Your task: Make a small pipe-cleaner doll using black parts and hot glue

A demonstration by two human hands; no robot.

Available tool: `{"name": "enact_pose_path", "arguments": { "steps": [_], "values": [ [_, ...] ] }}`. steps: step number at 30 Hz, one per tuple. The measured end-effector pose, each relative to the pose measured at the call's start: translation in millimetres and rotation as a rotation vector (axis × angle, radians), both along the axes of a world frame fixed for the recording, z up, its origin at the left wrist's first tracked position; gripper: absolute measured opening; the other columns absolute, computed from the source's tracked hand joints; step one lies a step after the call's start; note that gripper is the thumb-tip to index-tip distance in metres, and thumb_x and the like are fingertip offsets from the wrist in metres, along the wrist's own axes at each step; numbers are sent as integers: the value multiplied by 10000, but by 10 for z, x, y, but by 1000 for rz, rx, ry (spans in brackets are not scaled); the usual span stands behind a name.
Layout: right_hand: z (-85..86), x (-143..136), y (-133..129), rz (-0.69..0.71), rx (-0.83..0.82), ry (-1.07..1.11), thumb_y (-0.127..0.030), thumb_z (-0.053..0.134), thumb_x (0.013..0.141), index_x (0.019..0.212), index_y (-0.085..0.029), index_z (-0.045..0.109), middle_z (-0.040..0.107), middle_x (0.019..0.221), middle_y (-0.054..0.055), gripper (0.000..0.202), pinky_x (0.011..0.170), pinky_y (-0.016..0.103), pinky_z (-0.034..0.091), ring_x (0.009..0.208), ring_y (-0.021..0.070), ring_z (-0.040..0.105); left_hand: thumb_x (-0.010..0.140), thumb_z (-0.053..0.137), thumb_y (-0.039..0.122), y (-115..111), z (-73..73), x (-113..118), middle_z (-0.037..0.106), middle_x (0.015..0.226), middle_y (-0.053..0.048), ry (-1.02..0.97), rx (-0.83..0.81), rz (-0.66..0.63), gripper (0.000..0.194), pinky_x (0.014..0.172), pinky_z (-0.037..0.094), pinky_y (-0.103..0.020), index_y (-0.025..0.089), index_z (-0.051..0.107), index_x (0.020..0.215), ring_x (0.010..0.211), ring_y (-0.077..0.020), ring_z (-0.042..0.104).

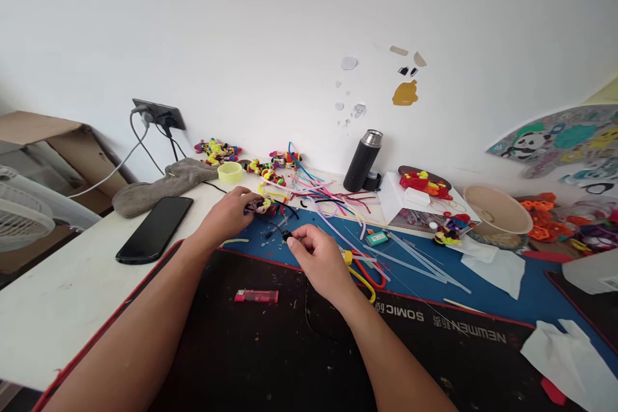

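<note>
My left hand (pixel 235 214) reaches over the far edge of the mat, its fingers curled at a small yellow and purple pipe-cleaner figure (pixel 263 206). The fingertips are partly hidden behind the hand. My right hand (pixel 322 261) pinches a small black fuzzy piece (pixel 286 236) between thumb and index finger, just above the blue part of the mat. A thin dark strand seems to run from this piece towards the left hand. Between the hands lie small clear scraps. Nearer to me, a red lighter (pixel 257 297) lies on the black mat (pixel 232 347).
Loose pipe cleaners (pixel 333 196) spread behind the hands. Scissors (pixel 362 267) and clear sticks (pixel 420 261) lie to the right. A black thermos (pixel 363 161), white box (pixel 403 203) and bowl (pixel 499 209) stand farther back. A phone (pixel 155 230) lies left; more figures (pixel 219 152) sit by the wall.
</note>
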State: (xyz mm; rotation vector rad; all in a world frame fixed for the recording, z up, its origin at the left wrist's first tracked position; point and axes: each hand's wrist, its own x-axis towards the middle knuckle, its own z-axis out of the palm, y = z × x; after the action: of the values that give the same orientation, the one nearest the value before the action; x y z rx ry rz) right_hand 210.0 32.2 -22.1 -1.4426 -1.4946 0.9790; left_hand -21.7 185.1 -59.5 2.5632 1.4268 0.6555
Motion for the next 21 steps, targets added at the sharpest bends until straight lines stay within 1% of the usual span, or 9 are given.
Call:
{"name": "enact_pose_path", "arguments": {
  "steps": [3,6,9,12,14,16,18,21],
  "values": [
    [1,0,0,-4,7,-1,-409,611,980,953,-236,643,537,620,-64,177,547,277,334,557,142,483,804,537,259,33,15,0,657,1258,-167,-78,-31,-27,524,1082,507,-467,156,743,1274,1167,-341,665],
    [3,-1,2,-6,13,3,-400,609,978,948,-233,645,538,620,-63,173,546,275,330,559,141,485,776,575,313,39,86,0,661,1292,-169,-159,-110,-21,582,1101,497,-461,138,712,1313,1205,-342,648],
    [8,-1,5,-5,19,1,-399,609,978,944,-232,645,539,617,-63,174,545,274,327,557,140,486,793,613,409,1,187,12,662,1371,-139,-236,-273,59,658,1069,515,-449,172,652,1406,1180,-330,658],
    [17,0,3,-4,18,-2,-397,609,978,952,-232,645,543,615,-63,171,544,275,327,553,141,490,797,670,519,-44,244,42,686,1379,-107,-321,-405,125,703,1021,531,-432,219,627,1431,1145,-320,674],
    [23,1,-1,-7,18,-9,-397,609,978,952,-234,646,547,617,-61,168,545,276,328,555,143,492,755,721,529,-52,235,64,692,1381,-115,-376,-442,119,735,986,539,-432,212,634,1413,1142,-328,675],
    [27,1,-6,-7,21,-15,-397,608,979,947,-238,643,548,617,-59,167,547,277,331,556,146,492,711,755,508,-41,197,79,705,1358,-129,-410,-451,104,755,954,542,-438,194,647,1389,1122,-334,678],
    [30,1,-9,-5,25,-18,-402,606,981,942,-240,638,547,616,-59,170,548,279,331,557,148,494,688,771,495,-20,148,87,738,1269,-126,-419,-442,107,755,930,541,-439,188,662,1369,1088,-331,683],
    [33,0,-10,-4,28,-19,-408,607,981,945,-240,637,546,613,-60,174,549,280,330,555,150,498,683,790,532,4,89,95,758,1095,-106,-426,-454,120,774,881,543,-425,181,671,1362,1026,-319,689]
  ]
}}
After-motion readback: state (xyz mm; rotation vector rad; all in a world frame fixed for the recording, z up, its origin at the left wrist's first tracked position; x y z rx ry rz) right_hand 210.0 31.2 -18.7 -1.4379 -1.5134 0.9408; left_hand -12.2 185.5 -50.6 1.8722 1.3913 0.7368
